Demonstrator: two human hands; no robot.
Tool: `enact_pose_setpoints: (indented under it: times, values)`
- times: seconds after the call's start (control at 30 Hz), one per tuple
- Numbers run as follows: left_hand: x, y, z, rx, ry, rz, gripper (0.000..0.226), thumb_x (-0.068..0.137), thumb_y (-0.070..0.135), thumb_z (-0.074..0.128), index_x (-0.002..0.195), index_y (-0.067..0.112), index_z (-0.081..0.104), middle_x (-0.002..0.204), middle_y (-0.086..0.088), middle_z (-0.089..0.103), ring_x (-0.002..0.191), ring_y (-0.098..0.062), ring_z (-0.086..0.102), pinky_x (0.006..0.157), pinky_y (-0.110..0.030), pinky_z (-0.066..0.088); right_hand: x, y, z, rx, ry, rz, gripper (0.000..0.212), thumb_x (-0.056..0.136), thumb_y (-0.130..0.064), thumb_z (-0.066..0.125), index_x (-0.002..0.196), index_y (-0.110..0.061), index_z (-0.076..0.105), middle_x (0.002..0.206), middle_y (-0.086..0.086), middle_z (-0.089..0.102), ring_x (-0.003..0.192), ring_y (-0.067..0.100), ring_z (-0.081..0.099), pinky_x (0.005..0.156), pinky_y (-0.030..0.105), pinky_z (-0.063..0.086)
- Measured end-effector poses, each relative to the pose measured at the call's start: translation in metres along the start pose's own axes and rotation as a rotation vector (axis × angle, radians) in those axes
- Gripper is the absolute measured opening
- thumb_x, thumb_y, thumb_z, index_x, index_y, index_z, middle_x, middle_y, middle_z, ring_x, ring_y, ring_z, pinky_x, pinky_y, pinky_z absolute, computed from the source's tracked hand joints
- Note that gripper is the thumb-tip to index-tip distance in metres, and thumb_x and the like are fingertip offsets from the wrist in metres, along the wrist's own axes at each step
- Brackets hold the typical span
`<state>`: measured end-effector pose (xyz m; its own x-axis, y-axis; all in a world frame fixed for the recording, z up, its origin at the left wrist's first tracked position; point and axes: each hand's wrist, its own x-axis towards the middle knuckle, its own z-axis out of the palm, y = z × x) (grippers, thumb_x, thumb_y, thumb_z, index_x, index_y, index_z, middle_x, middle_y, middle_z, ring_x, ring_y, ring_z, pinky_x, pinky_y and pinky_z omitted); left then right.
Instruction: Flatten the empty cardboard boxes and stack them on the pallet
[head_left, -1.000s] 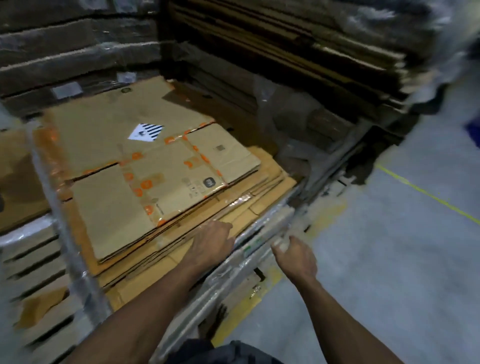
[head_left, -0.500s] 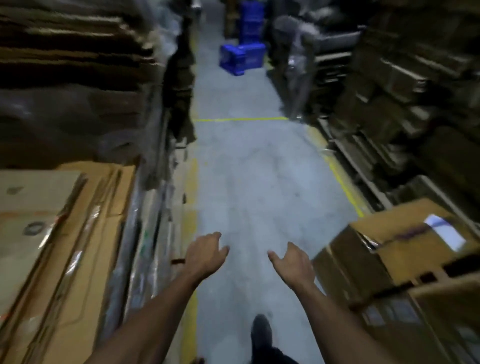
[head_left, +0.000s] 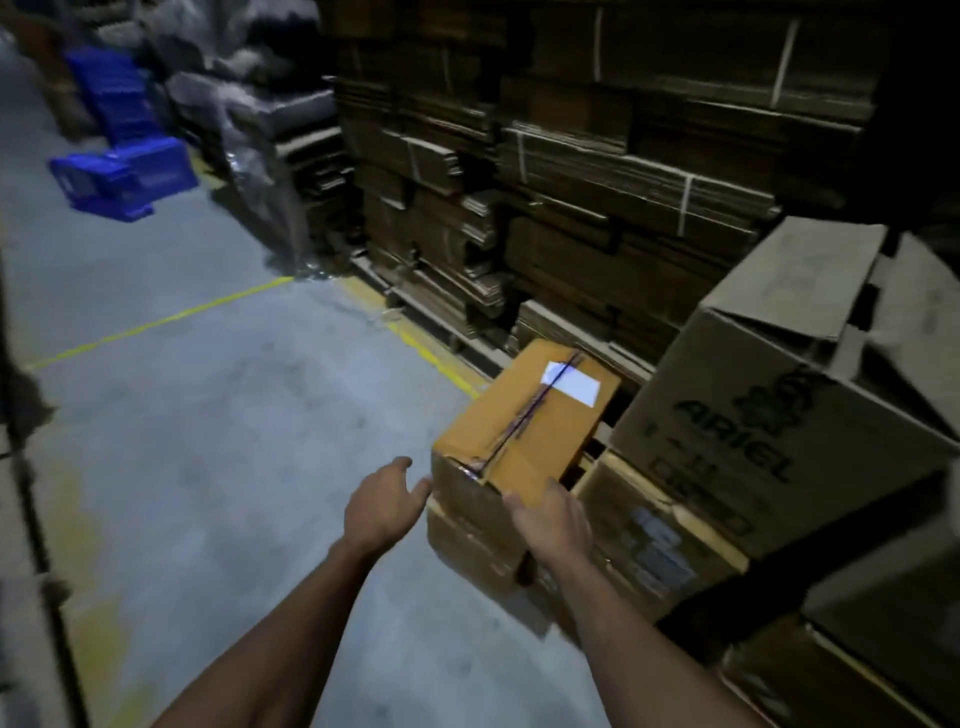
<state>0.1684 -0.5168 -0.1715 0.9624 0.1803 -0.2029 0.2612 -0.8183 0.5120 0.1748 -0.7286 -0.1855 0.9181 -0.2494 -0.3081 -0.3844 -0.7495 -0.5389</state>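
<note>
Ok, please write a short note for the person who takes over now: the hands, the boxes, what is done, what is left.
Left hand: open, just beside the near left corner of the orange box, not gripping it.
Right hand: open, fingers on the near edge of the same box.
The orange box is taped shut, with a white label, and sits on top of other cartons. The Ariel box stands to its right, flaps open.
Done: nothing on this box; it is unflattened.
Left: lift it, flatten it, stack it on the pallet, which is not in view.
</note>
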Motion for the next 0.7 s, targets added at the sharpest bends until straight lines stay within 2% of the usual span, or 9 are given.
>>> enact_pose_setpoints:
  times: [0.27,0.5,0.7]
  values:
    - [0.116,0.082,0.021,-0.024,-0.063,0.053,0.058,0.099,0.052,0.047,0.142,0.012,0.048,0.140,-0.010,0.058,0.125,-0.031,0.055,0.097,-0.040,0.046,0.110,-0.004,-0.028,0.088,0.008,0.117,0.077,0.084,-0.069,0.054,0.143,-0.020,0.049,0.144,0.002,0.054,0.134,0.029,0.047,0.107,0.047,0.044]
    - [0.273,0.096,0.069,0.005,-0.198,0.082,0.065,0.098,0.054,0.048,0.146,0.011,0.043,0.143,-0.013,0.055,0.128,-0.034,0.052,0.100,-0.043,0.045,0.229,-0.025,0.006,0.149,0.035,0.269,0.081,0.083,-0.068,0.053,0.148,-0.021,0.044,0.147,0.001,0.052,0.135,0.028,0.046,0.107,0.046,0.044]
    - [0.402,0.089,0.118,0.049,-0.342,0.066,0.069,0.097,0.053,0.052,0.147,0.006,0.041,0.147,-0.017,0.049,0.132,-0.037,0.048,0.103,-0.045,0.043,0.323,-0.025,0.032,0.198,0.026,0.544,0.078,0.085,-0.063,0.059,0.146,-0.016,0.045,0.144,0.005,0.054,0.132,0.030,0.048,0.106,0.043,0.044]
